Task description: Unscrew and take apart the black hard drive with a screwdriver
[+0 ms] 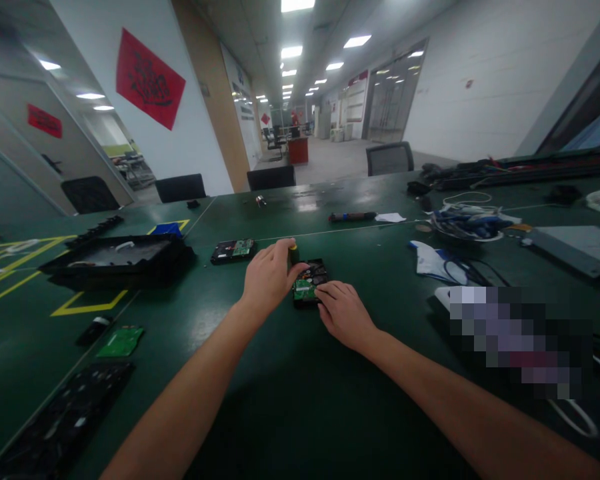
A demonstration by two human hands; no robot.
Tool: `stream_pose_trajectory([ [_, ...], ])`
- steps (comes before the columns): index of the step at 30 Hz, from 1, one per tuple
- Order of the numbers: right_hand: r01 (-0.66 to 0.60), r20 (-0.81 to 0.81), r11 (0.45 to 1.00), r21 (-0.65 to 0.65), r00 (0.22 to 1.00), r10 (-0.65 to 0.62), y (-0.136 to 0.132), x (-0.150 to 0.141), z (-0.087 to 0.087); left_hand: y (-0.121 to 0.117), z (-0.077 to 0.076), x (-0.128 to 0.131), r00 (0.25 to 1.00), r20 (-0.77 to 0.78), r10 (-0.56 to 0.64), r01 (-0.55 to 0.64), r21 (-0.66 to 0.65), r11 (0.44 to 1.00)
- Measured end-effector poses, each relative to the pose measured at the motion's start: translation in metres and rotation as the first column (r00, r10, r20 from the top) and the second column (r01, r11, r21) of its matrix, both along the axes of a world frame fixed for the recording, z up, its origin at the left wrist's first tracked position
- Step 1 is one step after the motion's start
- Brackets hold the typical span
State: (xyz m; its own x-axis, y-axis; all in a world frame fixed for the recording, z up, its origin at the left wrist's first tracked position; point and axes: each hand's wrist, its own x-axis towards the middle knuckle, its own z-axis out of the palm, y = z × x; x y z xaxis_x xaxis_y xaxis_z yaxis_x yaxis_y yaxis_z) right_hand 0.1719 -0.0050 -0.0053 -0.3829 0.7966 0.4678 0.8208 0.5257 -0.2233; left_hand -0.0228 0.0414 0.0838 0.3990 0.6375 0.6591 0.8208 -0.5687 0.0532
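A hard drive with a green circuit board facing up lies on the green table between my hands. My left hand is closed round a short dark handle with a yellow end, apparently a screwdriver, standing upright over the drive's far left side. Its tip is hidden. My right hand grips the drive's right edge, with its fingertips on the circuit board. Just beyond my left hand lies a second hard drive, also board side up and touched by neither hand.
At left are a black tray, a loose green circuit board and a dark perforated panel. A marker-like tool lies ahead. On the right are a bundle of cables, a grey metal box and a blurred-out object.
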Motion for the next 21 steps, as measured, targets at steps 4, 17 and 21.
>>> stream_pose_trajectory([
  [4,-0.004,-0.009,1.000,-0.007,1.000,0.004,-0.0004,0.0000,0.0008,0.0010,-0.0012,0.0009,0.999,0.008,0.032,-0.032,-0.037,0.999],
  [17,-0.019,-0.022,1.000,0.009,1.000,0.019,0.0009,-0.0003,-0.0045,0.0014,0.0019,-0.0020,0.997,-0.042,-0.062,0.063,0.026,0.998],
  [21,-0.015,-0.014,1.000,0.000,1.000,0.015,0.0012,-0.0004,-0.0055,-0.0004,0.0023,-0.0011,0.996,-0.057,-0.064,0.066,0.046,0.997],
])
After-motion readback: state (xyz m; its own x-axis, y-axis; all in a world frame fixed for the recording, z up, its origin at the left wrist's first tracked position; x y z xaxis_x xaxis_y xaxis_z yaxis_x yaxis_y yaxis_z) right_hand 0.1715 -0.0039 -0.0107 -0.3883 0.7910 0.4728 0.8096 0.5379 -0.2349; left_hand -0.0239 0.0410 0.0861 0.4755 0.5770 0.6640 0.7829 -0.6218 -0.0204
